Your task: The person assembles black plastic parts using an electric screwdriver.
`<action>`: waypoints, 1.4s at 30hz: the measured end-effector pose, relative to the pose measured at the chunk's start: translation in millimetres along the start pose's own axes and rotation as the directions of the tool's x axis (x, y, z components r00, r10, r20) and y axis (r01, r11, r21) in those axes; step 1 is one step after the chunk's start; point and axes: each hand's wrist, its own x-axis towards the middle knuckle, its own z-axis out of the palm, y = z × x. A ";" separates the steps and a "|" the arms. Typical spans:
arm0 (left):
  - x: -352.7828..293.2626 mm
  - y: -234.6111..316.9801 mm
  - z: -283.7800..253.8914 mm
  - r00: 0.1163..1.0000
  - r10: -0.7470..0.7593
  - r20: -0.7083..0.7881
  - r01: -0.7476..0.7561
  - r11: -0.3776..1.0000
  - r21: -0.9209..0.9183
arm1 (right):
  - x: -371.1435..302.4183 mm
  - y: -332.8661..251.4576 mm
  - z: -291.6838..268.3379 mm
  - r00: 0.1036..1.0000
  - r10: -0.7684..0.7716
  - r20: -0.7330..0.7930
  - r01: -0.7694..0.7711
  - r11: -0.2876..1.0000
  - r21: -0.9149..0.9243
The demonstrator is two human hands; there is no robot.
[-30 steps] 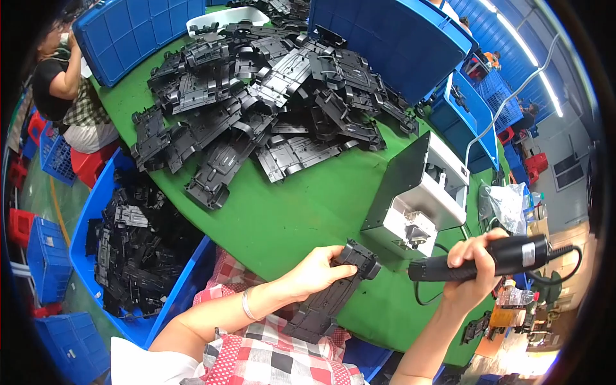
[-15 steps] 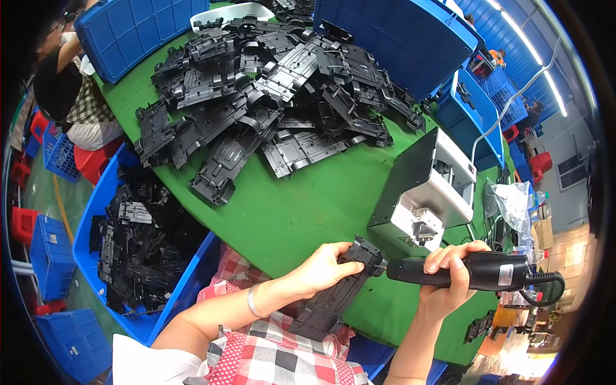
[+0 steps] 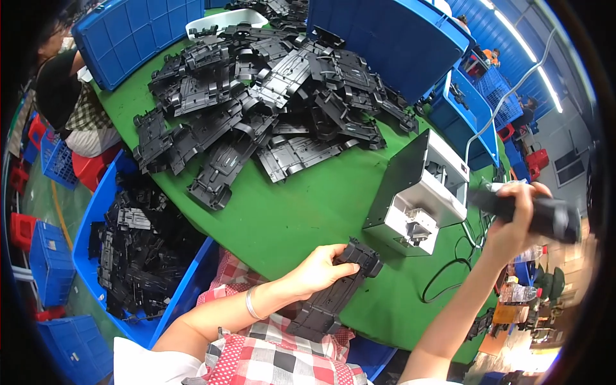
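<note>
My left hand [image 3: 323,273] grips a long black moulded plastic part [image 3: 335,296], thumb on its upper face near the far end. The part slants down toward my lap, above a checked apron [image 3: 273,353]. Out to the right, my right hand [image 3: 515,221] is wrapped round a black electric screwdriver [image 3: 557,219], raised and smeared by motion. The tool is well apart from the plastic part. Between the hands and farther back stands a black-and-silver screw feeder [image 3: 418,192] with a small metal outlet [image 3: 418,226] on its front.
A heap of similar black parts [image 3: 282,77] covers the far side of the green table [image 3: 289,212]. A blue bin [image 3: 212,269] of black parts stands at the left. Blue crates [image 3: 385,45] rise behind the heap. A black cable [image 3: 443,294] loops beside the feeder. Someone [image 3: 61,96] sits far left.
My right hand has lifted the electric screwdriver off the plastic part and swung it up and to the right. My left hand and the part stay nearly in place.
</note>
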 end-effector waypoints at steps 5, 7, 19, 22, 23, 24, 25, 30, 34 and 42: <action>-2.2 -2.1 2.2 1.000 -0.017 0.006 0.017 1.000 -0.001 | -25.4 -30.3 -24.6 0.975 0.079 -0.206 0.002 0.930 0.368; 0.7 -2.6 0.5 1.000 0.012 0.010 -0.012 1.000 -0.015 | -43.1 -39.4 -16.6 0.975 0.211 -0.076 -0.178 0.935 0.306; -0.7 7.7 2.0 0.999 -0.031 0.017 0.032 0.999 -0.029 | -59.7 -10.3 12.5 0.969 0.221 0.114 -0.239 0.954 0.181; 0.0 -1.9 0.4 1.000 -0.007 -0.012 0.007 1.000 -0.001 | -55.8 -6.7 0.5 0.894 0.404 0.194 -0.444 0.858 0.258; 2.6 -0.7 0.4 1.000 0.000 -0.015 0.000 1.000 -0.003 | -60.9 -7.2 -2.2 0.892 0.422 0.163 -0.452 0.842 0.293; 2.4 -3.0 0.7 1.000 0.006 -0.007 -0.006 1.000 -0.009 | -67.5 -9.3 -6.7 0.885 0.446 0.135 -0.465 0.825 0.320; 1.8 -4.8 1.0 1.000 0.011 -0.001 -0.011 1.000 -0.015 | -73.0 -12.0 -8.6 0.882 0.453 0.131 -0.469 0.809 0.355; 1.2 -1.9 0.2 1.000 0.016 0.005 -0.016 1.000 0.002 | -96.7 -19.7 -6.8 0.891 0.435 0.132 -0.448 0.794 0.410; 0.4 -1.7 1.0 1.000 0.008 0.010 -0.008 1.000 -0.006 | -107.7 -20.4 -0.3 0.903 0.405 0.141 -0.423 0.785 0.453; 0.3 -1.8 1.0 1.000 0.019 -0.005 -0.019 1.000 0.005 | -123.3 -19.1 8.0 0.933 0.275 0.230 -0.351 0.835 0.423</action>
